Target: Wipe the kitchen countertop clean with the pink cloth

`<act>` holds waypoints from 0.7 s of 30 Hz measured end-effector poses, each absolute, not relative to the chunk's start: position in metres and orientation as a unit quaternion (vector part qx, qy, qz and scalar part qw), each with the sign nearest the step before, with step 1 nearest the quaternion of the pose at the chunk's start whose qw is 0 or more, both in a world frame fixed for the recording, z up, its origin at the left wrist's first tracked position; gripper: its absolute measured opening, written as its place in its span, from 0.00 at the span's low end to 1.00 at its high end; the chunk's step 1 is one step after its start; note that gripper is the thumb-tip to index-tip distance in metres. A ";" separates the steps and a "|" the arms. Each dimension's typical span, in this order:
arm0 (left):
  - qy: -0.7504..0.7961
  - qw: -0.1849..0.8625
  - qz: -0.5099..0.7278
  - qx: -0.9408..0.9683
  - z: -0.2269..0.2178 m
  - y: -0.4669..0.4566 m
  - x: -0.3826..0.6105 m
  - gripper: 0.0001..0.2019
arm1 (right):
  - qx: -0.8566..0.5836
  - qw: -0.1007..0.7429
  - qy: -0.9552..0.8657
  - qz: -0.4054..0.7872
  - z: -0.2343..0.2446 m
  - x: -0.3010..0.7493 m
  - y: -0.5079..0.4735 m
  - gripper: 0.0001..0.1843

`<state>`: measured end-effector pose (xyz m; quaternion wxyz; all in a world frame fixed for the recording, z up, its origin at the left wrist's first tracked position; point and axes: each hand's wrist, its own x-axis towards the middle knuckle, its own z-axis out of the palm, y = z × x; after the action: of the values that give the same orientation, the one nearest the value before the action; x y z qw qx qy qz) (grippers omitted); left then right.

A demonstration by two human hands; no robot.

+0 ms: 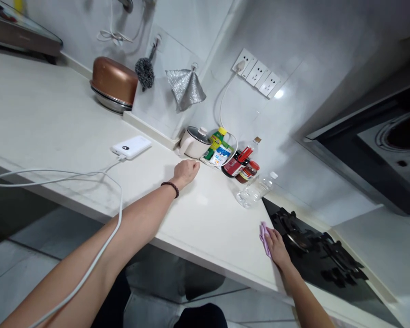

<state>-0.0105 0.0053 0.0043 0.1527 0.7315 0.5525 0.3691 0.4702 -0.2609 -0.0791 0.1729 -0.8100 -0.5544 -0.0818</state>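
My left hand is closed in a fist on the white countertop, just in front of a small cream electric pot with a glass lid. Nothing shows between its fingers, and a dark bead bracelet circles the wrist. Over at the right, my right hand presses a folded purple cloth against the counter, beside the edge of the black gas stove. The cloth is partly hidden under the fingers.
Against the wall stand a green bottle with a yellow cap, a red-capped jar and a clear plastic bottle. A white power bank lies left, its cable looping over my left arm. A copper-coloured pot sits farther back.
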 end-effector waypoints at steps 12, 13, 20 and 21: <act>0.535 0.165 0.347 0.753 0.001 0.004 -0.004 0.22 | -0.759 0.134 -0.635 -0.055 -0.083 0.395 -0.348 0.35; 0.529 0.167 0.344 0.758 0.001 0.002 -0.002 0.22 | -0.761 0.133 -0.633 -0.053 -0.083 0.397 -0.352 0.36; 0.498 0.160 0.324 0.788 -0.001 -0.004 0.008 0.22 | -0.777 0.133 -0.612 -0.065 -0.080 0.451 -0.299 0.39; 0.499 0.159 0.322 0.789 -0.001 -0.004 0.008 0.22 | -0.778 0.135 -0.609 -0.071 -0.080 0.461 -0.286 0.40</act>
<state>0.0081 -0.0036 -0.0013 0.1585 0.7887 0.4990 0.3224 0.4615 -0.2861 -0.0798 0.1346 -0.7781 -0.6095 -0.0705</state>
